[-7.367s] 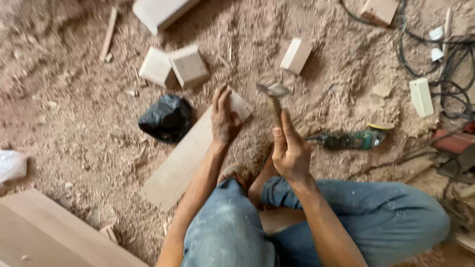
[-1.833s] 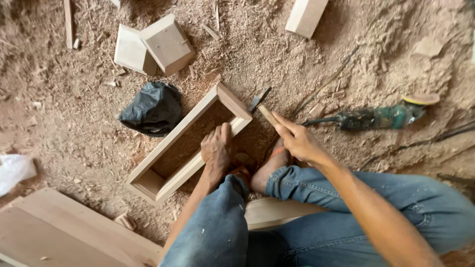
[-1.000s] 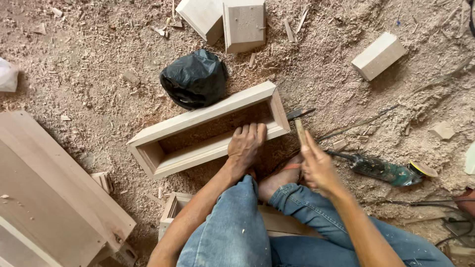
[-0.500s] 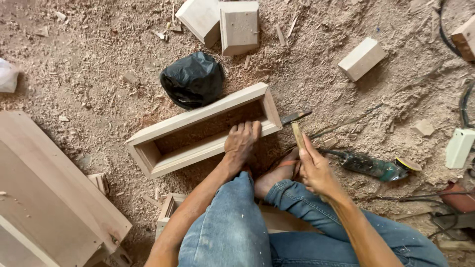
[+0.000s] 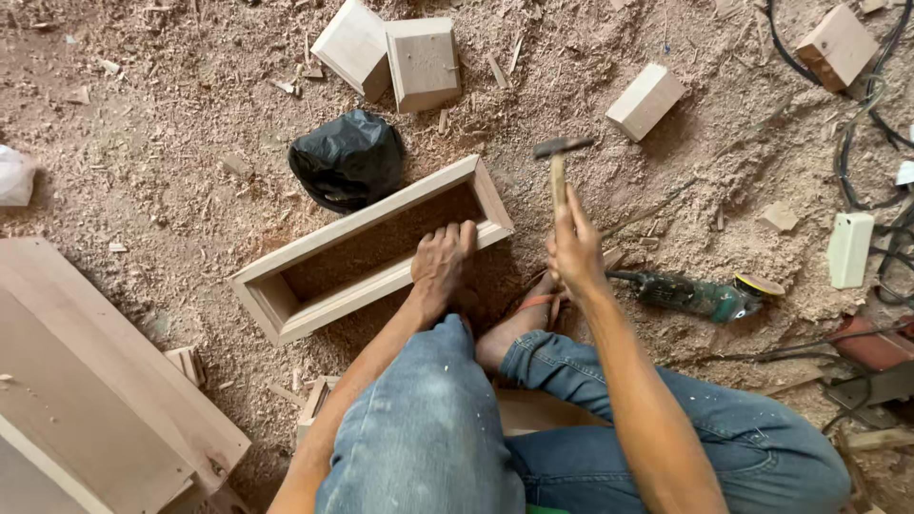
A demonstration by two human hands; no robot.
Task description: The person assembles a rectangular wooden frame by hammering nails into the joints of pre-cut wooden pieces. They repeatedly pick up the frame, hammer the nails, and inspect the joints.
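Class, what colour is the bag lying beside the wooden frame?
Black; the bag shows clearly in the head view.

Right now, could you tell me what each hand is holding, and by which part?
The right hand grips a wooden-handled hammer by its handle's lower end. The left hand rests on the long open wooden box frame's near rail.
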